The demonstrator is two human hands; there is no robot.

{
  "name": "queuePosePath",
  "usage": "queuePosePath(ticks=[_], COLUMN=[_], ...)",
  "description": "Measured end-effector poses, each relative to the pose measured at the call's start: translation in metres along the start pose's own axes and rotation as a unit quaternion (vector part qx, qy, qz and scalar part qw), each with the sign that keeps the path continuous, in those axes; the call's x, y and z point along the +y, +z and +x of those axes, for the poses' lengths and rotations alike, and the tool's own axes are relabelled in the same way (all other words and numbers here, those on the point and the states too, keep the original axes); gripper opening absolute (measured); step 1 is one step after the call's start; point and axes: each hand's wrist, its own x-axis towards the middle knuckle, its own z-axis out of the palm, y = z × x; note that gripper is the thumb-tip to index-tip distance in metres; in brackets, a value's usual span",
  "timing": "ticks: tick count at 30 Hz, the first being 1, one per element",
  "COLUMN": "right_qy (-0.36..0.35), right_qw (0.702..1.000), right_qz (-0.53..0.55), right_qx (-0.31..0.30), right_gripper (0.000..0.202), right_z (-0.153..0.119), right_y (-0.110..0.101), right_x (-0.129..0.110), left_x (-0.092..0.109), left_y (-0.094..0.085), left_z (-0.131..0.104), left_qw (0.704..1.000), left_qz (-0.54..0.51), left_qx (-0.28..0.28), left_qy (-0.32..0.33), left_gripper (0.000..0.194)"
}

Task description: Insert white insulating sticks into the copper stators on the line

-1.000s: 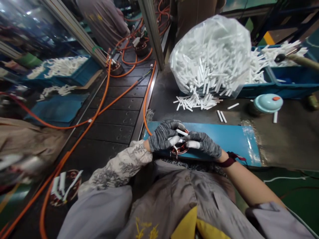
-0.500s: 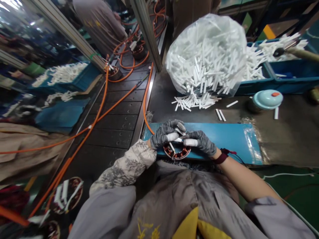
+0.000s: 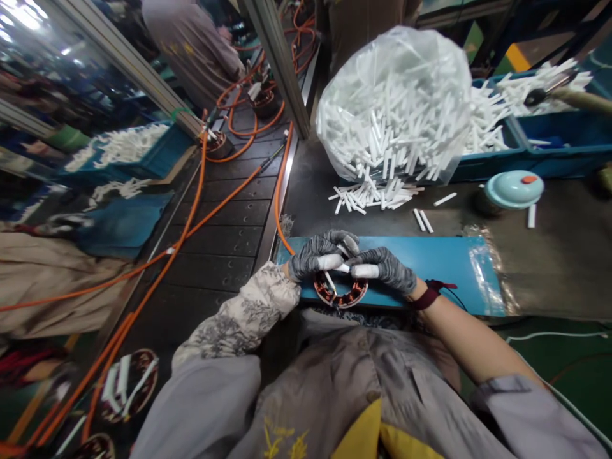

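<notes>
A round copper-wound coil ring (image 3: 352,298) rests at the near edge of the blue mat (image 3: 430,268), in front of my body. Above its far side, my left hand (image 3: 318,255), in a grey glove with pale fingertips, is closed in a pinch on a white sleeve (image 3: 342,268). My right hand (image 3: 385,269), gloved the same way, pinches the other end of that sleeve, the fingertips of both hands nearly touching. Another white sleeve (image 3: 329,280) slants down into the ring. Fine wires between the fingers are too small to make out.
Beyond the mat lie loose white sleeves (image 3: 377,194) and a plastic bag (image 3: 396,108) full of them. Blue bins (image 3: 564,143) and a light-blue lidded container (image 3: 514,190) stand right. Orange hoses (image 3: 201,191) cross the dark conveyor (image 3: 224,223) at left, with more coil rings.
My hands have barely moved and keep their pinch over the ring. At the far left, another person's hand and sleeve have shifted.
</notes>
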Motion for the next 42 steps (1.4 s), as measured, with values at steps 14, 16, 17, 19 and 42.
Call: queuePosePath(ticks=[14,16,17,19,42], right_qy=[-0.149,-0.137,-0.129,-0.125,-0.217], right_qw=[0.939,0.945,0.945,0.945,0.861], right_qz=[-0.284,-0.27,-0.274,-0.294,-0.447], right_qx=[0.125,0.128,0.125,0.069,0.109], right_gripper=[0.035,0.029,0.025,0.018,0.026], right_z=[-0.037,-0.046,-0.051,-0.06,0.001], right_y=[-0.008,-0.012,-0.012,-0.008,0.001], right_x=[-0.013,-0.012,-0.013,-0.012,-0.013], left_x=[0.006,0.001,-0.001,-0.003,-0.03], left_y=[0.024,0.028,0.027,0.019,-0.005], left_z=[0.014,0.006,0.0,-0.014,-0.069], left_qw=[0.864,0.875,0.883,0.9,0.833], left_qz=[0.504,0.481,0.465,0.434,0.537], left_qx=[0.014,0.041,0.041,0.004,0.072], left_qy=[0.005,0.026,0.034,0.049,0.115], left_gripper=[0.032,0.03,0.033,0.041,0.108])
